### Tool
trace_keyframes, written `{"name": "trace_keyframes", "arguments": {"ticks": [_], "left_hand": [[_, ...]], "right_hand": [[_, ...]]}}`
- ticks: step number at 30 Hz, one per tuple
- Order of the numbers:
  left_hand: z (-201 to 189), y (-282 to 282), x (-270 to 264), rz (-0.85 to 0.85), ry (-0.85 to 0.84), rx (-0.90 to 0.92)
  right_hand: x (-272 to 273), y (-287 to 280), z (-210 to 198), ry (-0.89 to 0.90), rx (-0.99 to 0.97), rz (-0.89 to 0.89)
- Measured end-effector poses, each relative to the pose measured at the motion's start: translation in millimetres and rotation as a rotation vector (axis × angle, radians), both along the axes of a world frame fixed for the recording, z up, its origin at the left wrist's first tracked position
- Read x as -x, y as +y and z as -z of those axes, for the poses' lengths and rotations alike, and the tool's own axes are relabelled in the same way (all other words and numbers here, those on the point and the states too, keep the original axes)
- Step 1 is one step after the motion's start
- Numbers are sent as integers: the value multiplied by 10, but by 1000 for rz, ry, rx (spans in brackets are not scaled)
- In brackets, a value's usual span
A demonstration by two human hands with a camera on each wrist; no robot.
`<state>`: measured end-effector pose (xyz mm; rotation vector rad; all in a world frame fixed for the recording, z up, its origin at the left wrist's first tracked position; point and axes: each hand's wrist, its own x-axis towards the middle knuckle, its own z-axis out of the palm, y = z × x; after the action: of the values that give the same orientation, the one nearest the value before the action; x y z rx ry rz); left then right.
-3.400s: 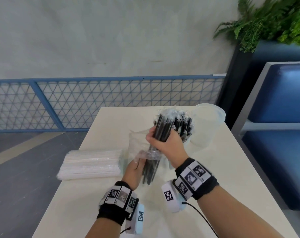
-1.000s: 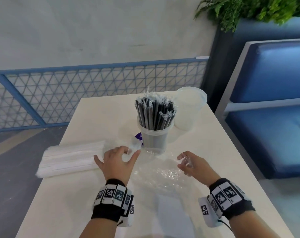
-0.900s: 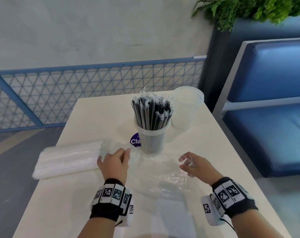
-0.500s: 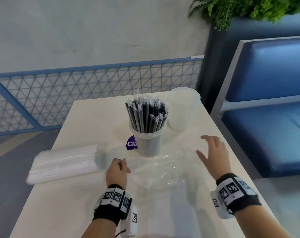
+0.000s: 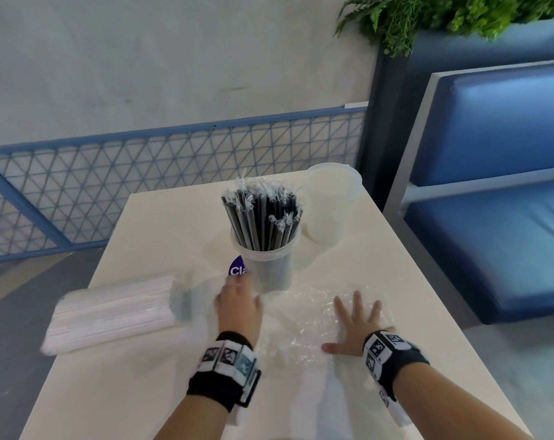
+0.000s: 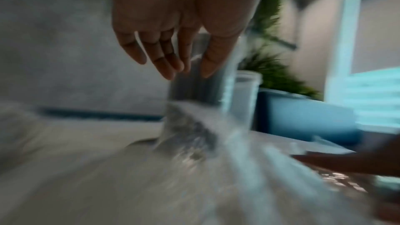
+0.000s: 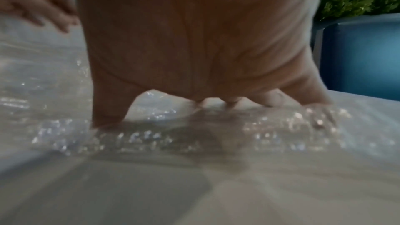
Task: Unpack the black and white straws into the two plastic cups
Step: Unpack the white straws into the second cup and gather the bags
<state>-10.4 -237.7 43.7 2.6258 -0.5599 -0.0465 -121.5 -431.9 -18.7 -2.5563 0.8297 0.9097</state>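
The black straws [image 5: 261,220] stand upright in a clear plastic cup [image 5: 267,268] at the table's middle. A second, empty plastic cup [image 5: 331,204] stands behind it to the right. The pack of white straws [image 5: 113,312] lies flat at the left, still in its wrapper. An empty clear wrapper [image 5: 301,322] is spread in front of the cup. My right hand [image 5: 356,325] presses flat on it with fingers spread. My left hand [image 5: 237,304] hovers just left of the cup, fingers straight and holding nothing [image 6: 173,61].
A purple label [image 5: 237,268] shows beside the straw cup. The white table [image 5: 142,392] has a blue mesh railing behind it and a blue bench [image 5: 491,217] to the right. Green plants sit above the bench.
The black straws went from my hands into the cup. Since half a second ago my right hand has dropped flat onto the empty wrapper and my left hand has opened and moved forward.
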Motion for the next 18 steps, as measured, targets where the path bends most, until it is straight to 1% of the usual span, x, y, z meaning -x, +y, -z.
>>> {"name": "trace_keyframes", "arguments": {"ticks": [1, 2, 3, 4, 5, 7, 9, 13, 16, 18], "left_hand": [[-82, -117, 100, 142, -16, -17], [-113, -239, 215, 290, 18, -69], [-79, -357, 317, 413, 78, -175], [8, -445, 390, 488, 158, -302], [114, -503, 432, 523, 237, -429], [343, -515, 416, 530, 348, -611], [532, -422, 330, 514, 402, -677], [673, -216, 173, 485, 464, -606], [686, -215, 124, 433, 500, -584], [689, -219, 88, 406, 512, -561]], "right_hand": [[-11, 22, -4, 3, -5, 8], [-21, 50, -11, 8, -5, 14], [-28, 71, -15, 10, 0, 17], [-34, 82, -16, 10, 6, 17], [-34, 84, -13, 12, 8, 16], [-19, 57, -26, 17, -9, 15], [10, 2, -27, 37, -24, 11], [66, -137, 20, 30, -39, 0], [92, -276, 8, -23, -43, -1], [89, -347, -46, -69, -7, -24]]}}
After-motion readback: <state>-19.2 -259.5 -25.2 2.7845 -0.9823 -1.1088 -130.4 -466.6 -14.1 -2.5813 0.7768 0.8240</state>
